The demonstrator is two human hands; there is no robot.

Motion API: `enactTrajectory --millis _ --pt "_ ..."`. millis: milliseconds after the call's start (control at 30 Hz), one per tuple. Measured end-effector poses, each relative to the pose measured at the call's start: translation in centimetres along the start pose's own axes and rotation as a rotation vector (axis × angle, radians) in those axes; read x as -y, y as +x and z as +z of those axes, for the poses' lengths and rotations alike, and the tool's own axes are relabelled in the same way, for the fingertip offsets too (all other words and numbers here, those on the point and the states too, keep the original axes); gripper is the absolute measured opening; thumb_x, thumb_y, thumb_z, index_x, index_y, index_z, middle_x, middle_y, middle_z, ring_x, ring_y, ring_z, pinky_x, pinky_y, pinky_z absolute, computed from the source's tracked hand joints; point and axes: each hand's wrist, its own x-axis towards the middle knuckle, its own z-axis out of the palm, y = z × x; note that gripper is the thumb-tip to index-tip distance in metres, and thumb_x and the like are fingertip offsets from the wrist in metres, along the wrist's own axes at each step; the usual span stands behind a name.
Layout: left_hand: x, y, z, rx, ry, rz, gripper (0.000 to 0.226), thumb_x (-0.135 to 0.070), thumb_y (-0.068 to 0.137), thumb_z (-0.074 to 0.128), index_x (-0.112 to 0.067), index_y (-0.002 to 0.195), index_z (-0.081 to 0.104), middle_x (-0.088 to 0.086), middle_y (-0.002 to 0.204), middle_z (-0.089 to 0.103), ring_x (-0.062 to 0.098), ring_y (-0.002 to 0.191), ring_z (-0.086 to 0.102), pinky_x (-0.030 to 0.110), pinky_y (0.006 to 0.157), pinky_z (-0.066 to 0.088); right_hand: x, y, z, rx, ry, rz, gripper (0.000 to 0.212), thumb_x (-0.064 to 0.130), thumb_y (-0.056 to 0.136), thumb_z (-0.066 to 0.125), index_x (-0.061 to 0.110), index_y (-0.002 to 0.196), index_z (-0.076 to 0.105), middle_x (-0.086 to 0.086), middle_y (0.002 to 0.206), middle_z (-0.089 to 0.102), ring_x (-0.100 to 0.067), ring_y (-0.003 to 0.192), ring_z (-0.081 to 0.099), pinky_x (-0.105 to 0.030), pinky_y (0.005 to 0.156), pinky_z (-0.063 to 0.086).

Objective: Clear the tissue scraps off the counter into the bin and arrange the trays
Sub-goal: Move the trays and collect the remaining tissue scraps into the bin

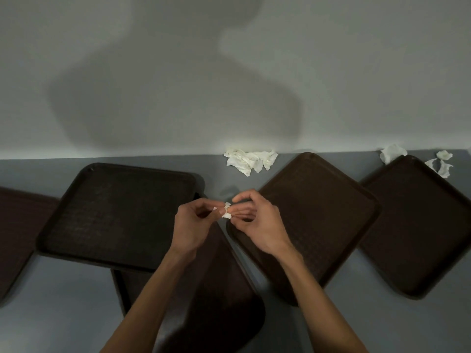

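Grey counter point(63, 314), brown trays point(119, 215) all skewed, and dead centre the left hand point(193, 222) and right hand point(257, 220) both pinch one tiny tissue scrap point(226, 211) at their fingertips, probably balling it up for binning, with a bigger wad point(251, 160) at 12 o'clock and loose bits point(442, 163) at 2.

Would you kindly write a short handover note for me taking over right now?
Hands: left hand and right hand together pinch a small white tissue scrap above the grey counter.
Things: crumpled white tissue pile by the wall; loose white scraps around the rightmost tray's back corner; dark brown plastic trays scattered, some overlapping.
Done: cannot tell; bin out of view.
Left: bin all tissue, arrange trays.
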Motion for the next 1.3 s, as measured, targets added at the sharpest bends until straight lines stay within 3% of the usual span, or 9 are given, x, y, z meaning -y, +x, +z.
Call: enactTrajectory --millis 133,233,400,533,800,933,1000,1167,1300 --pt "-0.1 0.1 -0.5 -0.046 -0.02 -0.001 0.011 -0.012 0.084 0.085 -0.016 0.094 0.082 0.004 0.093 0.08 0.025 0.095 0.076 0.052 0.097 0.058 -1.3 5.5 -3.1 -0.085 -0.345 -0.003 0.026 0.005 0.092 0.076 0.02 0.113 0.072 0.01 0.103 0.079 -0.003 0.092 0.076 -0.03 0.095 0.061" --pt "-0.6 -0.2 -0.9 -0.053 -0.017 -0.006 0.01 -0.013 0.086 0.084 -0.016 0.095 0.082 0.001 0.094 0.081 0.02 0.095 0.077 0.048 0.097 0.059 -2.5 11.3 -5.7 -0.246 -0.661 0.026 0.03 0.004 0.094 0.063 0.019 0.119 0.067 -0.008 0.113 0.075 -0.029 0.105 0.072 -0.042 0.096 0.059" --pt "-0.8 -0.8 -2.0 -0.065 0.004 0.008 0.01 -0.014 0.086 0.084 -0.016 0.096 0.082 0.001 0.094 0.081 0.02 0.095 0.077 0.048 0.097 0.059 -3.7 18.2 -8.1 -0.081 -0.965 0.042 0.046 0.0 0.097 0.059 0.011 0.142 0.062 -0.023 0.136 0.063 -0.041 0.124 0.062 -0.046 0.108 0.052" --pt "-1.0 -1.4 -3.1 -0.088 0.019 0.011 0.009 -0.012 0.087 0.083 -0.016 0.096 0.082 0.0 0.095 0.081 0.018 0.095 0.077 0.043 0.096 0.06 -7.1 20.3 -8.1 -0.039 -1.167 0.058 0.031 0.004 0.102 0.055 0.01 0.124 0.075 -0.016 0.117 0.075 -0.035 0.11 0.071 -0.039 0.095 0.056" --pt "-0.8 -2.6 -5.8 -0.138 0.07 0.017 0.006 -0.017 0.09 0.081 -0.019 0.095 0.08 -0.002 0.093 0.08 0.014 0.093 0.077 0.038 0.091 0.061 -4.8 16.8 -7.5 -0.251 -0.98 0.21 0.022 0.024 0.098 0.072 0.02 0.12 0.075 -0.017 0.116 0.072 -0.04 0.107 0.071 -0.044 0.088 0.058" --pt "-1.2 -3.9 -7.7 -0.164 0.073 0.066 0.007 -0.015 0.09 0.079 -0.017 0.098 0.08 -0.002 0.095 0.08 0.013 0.092 0.077 0.033 0.089 0.06 -1.4 13.6 -8.1 -0.325 -0.671 0.096 0.016 0.035 0.089 0.083 0.027 0.101 0.076 -0.003 0.102 0.077 -0.027 0.098 0.072 -0.035 0.085 0.056" --pt "-1.3 -4.6 -8.8 -0.179 0.039 0.065 0.009 -0.014 0.09 0.079 -0.015 0.099 0.08 -0.001 0.096 0.08 0.015 0.093 0.076 0.034 0.09 0.061 0.4 11.8 -7.6 -0.32 -0.526 0.019 0.017 0.035 0.088 0.085 0.024 0.096 0.075 0.004 0.1 0.077 -0.019 0.096 0.073 -0.03 0.084 0.052" --pt "-1.2 -7.4 -12.2 -0.181 -0.037 0.112 0.011 -0.012 0.09 0.079 -0.012 0.101 0.079 0.004 0.097 0.08 0.023 0.097 0.076 0.038 0.092 0.059 4.7 6.8 -2.9 -0.18 0.061 -0.028 0.025 0.03 0.096 0.079 0.021 0.083 0.06 0.015 0.148 0.061 -0.011 0.133 0.061 -0.035 0.107 0.05" --pt "-0.4 -10.3 -16.1 -0.204 -0.069 0.132 0.01 -0.012 0.09 0.08 -0.014 0.099 0.08 0.004 0.096 0.08 0.024 0.097 0.076 0.039 0.091 0.059 7.1 3.3 3.2 -0.058 0.452 0.076 0.024 0.021 0.099 0.074 0.024 0.084 0.055 -0.006 0.117 0.073 -0.025 0.116 0.07 -0.054 0.1 0.053"
